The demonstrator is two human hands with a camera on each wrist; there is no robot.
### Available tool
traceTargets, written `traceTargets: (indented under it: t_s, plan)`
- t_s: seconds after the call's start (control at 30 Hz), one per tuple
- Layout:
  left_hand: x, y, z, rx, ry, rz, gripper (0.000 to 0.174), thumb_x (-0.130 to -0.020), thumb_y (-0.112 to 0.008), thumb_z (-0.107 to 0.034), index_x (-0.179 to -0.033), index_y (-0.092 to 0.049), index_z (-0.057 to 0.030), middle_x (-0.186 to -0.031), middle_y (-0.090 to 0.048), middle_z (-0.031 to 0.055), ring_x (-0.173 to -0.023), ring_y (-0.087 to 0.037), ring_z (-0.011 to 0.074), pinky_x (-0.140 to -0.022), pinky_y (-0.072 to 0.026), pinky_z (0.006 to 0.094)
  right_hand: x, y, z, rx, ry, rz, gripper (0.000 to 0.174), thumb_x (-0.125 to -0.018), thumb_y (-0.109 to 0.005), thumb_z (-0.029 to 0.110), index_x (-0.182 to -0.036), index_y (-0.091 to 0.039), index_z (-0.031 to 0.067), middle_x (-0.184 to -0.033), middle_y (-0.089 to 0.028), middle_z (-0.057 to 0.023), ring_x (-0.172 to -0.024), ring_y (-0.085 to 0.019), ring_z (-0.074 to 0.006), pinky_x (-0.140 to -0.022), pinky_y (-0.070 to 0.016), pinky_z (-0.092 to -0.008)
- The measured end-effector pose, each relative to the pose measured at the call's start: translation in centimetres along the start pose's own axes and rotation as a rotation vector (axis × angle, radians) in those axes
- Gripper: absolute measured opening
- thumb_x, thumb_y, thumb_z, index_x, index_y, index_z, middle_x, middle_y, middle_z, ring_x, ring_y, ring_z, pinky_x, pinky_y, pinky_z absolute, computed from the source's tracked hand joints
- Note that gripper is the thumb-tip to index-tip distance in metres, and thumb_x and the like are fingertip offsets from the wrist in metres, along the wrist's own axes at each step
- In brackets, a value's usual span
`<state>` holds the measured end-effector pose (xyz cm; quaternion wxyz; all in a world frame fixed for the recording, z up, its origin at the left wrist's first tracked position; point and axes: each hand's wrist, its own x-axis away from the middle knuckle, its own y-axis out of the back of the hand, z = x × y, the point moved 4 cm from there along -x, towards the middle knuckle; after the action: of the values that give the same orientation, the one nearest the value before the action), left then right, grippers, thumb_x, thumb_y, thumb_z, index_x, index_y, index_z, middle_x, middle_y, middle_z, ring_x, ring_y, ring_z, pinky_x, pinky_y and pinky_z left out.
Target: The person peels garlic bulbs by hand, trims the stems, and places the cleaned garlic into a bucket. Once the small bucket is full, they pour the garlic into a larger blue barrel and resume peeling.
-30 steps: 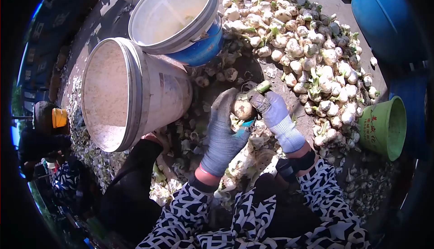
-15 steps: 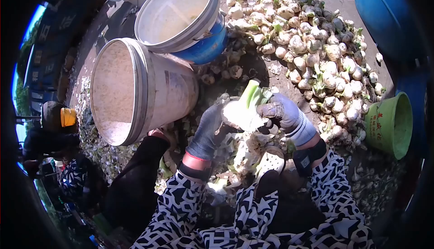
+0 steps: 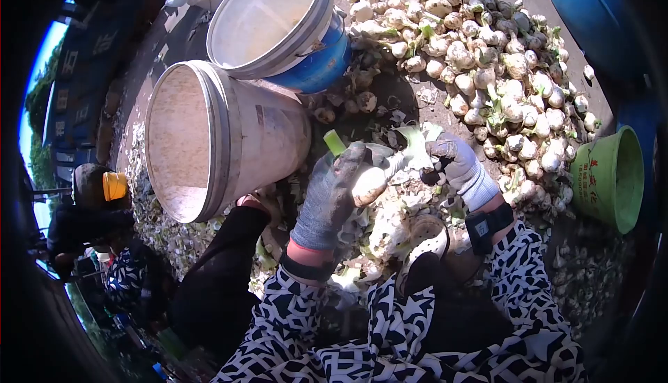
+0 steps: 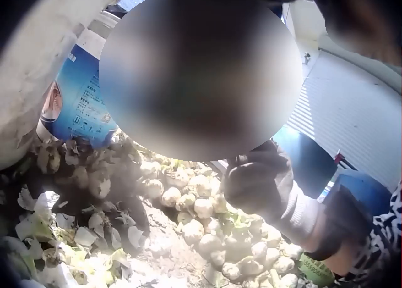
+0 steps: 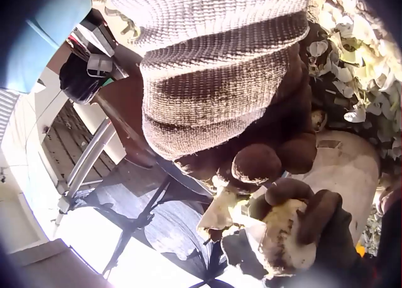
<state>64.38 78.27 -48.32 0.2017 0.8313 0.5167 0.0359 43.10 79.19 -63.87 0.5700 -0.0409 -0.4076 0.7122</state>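
In the head view a gloved left hand [image 3: 323,198] grips a pale bulb [image 3: 369,185], with a cut green stem [image 3: 335,142] sticking up beyond its fingers. To its right, the gloved right hand [image 3: 465,171] pinches a pale leafy layer [image 3: 416,149] that stretches toward the bulb. The right wrist view shows the curled fingers of the right hand [image 5: 229,105] by the torn layer [image 5: 220,214], and dark left fingers round the bulb [image 5: 286,241]. A blurred oval hides the middle of the left wrist view, with the right hand [image 4: 260,186] beside it.
Two large buckets, one whitish [image 3: 261,139] and one blue-sided [image 3: 320,59], stand at the left. A heap of bulbs [image 3: 487,70] lies ahead and right, near a green bucket [image 3: 602,180]. Peelings [image 3: 390,233] and a perforated shoe [image 3: 426,240] lie below the hands.
The bulb has turned in the left hand, its stem now pointing up and left. The right hand has moved right, drawing the leafy layer outward. The camera view has shifted slightly.
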Motion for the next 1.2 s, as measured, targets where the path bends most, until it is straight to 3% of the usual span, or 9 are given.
traceTargets:
  t_s: [0.13,0.2,0.27,0.43,0.6,0.73,0.87,1.0,1.2]
  plan:
    - [-0.8,0.2,-0.3,0.206,0.143,-0.021,0.05,-0.074,-0.072,0.0,-0.12,-0.055,0.0002,-0.115,-0.063,0.0163,-0.102,-0.062,0.0263,-0.088,-0.0495,0.0335,2.8,-3.7,-2.1,1.79,-0.324,0.349,0.042,-0.085,-0.062,0.039,-0.1,-0.062,0.0002,-0.09,-0.068,-0.0161,-0.084,-0.067,-0.0293,-0.076,-0.0525,-0.0403]
    - [-0.6,0.6,-0.2,0.275,0.193,-0.041,0.051,-0.074,-0.072,0.0,-0.122,-0.054,0.0008,-0.118,-0.061,0.0168,-0.105,-0.061,0.0258,-0.09,-0.0486,0.0329,3.0,-4.8,-0.9,1.722,-0.312,0.258,0.049,-0.082,-0.064,0.045,-0.106,-0.06,0.0024,-0.095,-0.067,-0.0169,-0.09,-0.065,-0.0318,-0.081,-0.0509,-0.0417]
    - [-0.7,1.2,-1.4,0.275,0.252,-0.035,0.04,-0.099,-0.04,-0.028,-0.122,-0.058,-0.0003,-0.123,-0.059,0.012,-0.111,-0.055,0.018,-0.095,-0.0444,0.0323,4.3,-6.7,2.6,1.351,0.037,0.025,0.06,-0.077,-0.067,0.055,-0.111,-0.059,0.0061,-0.097,-0.067,-0.0167,-0.094,-0.064,-0.0328,-0.084,-0.0499,-0.0407]
    - [-1.4,-0.2,-0.7,0.417,0.284,-0.018,0.041,-0.098,-0.04,-0.024,-0.125,-0.054,0.0049,-0.129,-0.055,0.0163,-0.118,-0.053,0.024,-0.102,-0.0388,0.0341,4.6,-12.1,6.6,1.068,0.329,-0.038,0.039,-0.082,-0.07,0.04,-0.092,-0.062,0.0036,-0.078,-0.065,-0.0122,-0.073,-0.065,-0.0234,-0.067,-0.051,-0.0328]
    - [-0.9,1.0,-1.3,0.436,0.268,-0.042,0.044,-0.092,-0.052,-0.022,-0.124,-0.053,0.0068,-0.13,-0.054,0.0167,-0.118,-0.051,0.0205,-0.102,-0.0376,0.0327,3.1,-9.5,3.7,0.928,0.131,-0.049,0.026,-0.087,-0.064,0.026,-0.087,-0.061,0.0005,-0.068,-0.059,-0.0116,-0.065,-0.06,-0.0162,-0.061,-0.0487,-0.0318]
    - [-0.8,0.7,1.1,0.619,0.152,-0.165,0.049,-0.086,-0.058,-0.014,-0.129,-0.047,0.0098,-0.136,-0.048,0.0226,-0.126,-0.046,0.0349,-0.103,-0.0407,0.0456,5.9,-10.6,-4.0,1.54,-0.123,0.588,0.03,-0.085,-0.06,0.032,-0.099,-0.061,0.0051,-0.091,-0.066,-0.0152,-0.087,-0.064,-0.029,-0.078,-0.0486,-0.0356]
    - [-1.4,0.2,3.5,1.475,0.335,-0.284,0.074,-0.088,-0.05,-0.04,-0.142,-0.029,0.0064,-0.146,-0.033,0.0212,-0.136,-0.029,0.0377,-0.104,-0.0378,0.0538,8.7,-13.4,-0.1,1.066,-0.274,0.977,0.037,-0.085,-0.063,0.035,-0.109,-0.06,0.0064,-0.1,-0.065,-0.0153,-0.093,-0.065,-0.028,-0.082,-0.0499,-0.0344]
    - [-0.8,-0.9,3.6,1.601,0.346,-0.21,0.072,-0.088,-0.051,-0.038,-0.142,-0.031,0.0049,-0.145,-0.035,0.0213,-0.135,-0.032,0.0374,-0.104,-0.0381,0.0518,5.6,-12.1,6.8,1.135,0.206,0.083,0.055,-0.078,-0.074,0.031,-0.122,-0.055,0.0056,-0.097,-0.068,-0.0116,-0.093,-0.066,-0.0238,-0.082,-0.0508,-0.0301]
    - [-0.2,-2.7,5.8,1.855,0.416,-0.225,0.065,-0.09,-0.046,-0.034,-0.141,-0.033,0.0037,-0.144,-0.037,0.0211,-0.133,-0.033,0.0402,-0.111,-0.0265,0.0509,1.7,-13.4,5.6,1.001,0.349,0.101,0.025,-0.086,-0.065,0.03,-0.098,-0.061,0.0091,-0.082,-0.066,-0.0142,-0.079,-0.066,-0.0288,-0.07,-0.0509,-0.034]
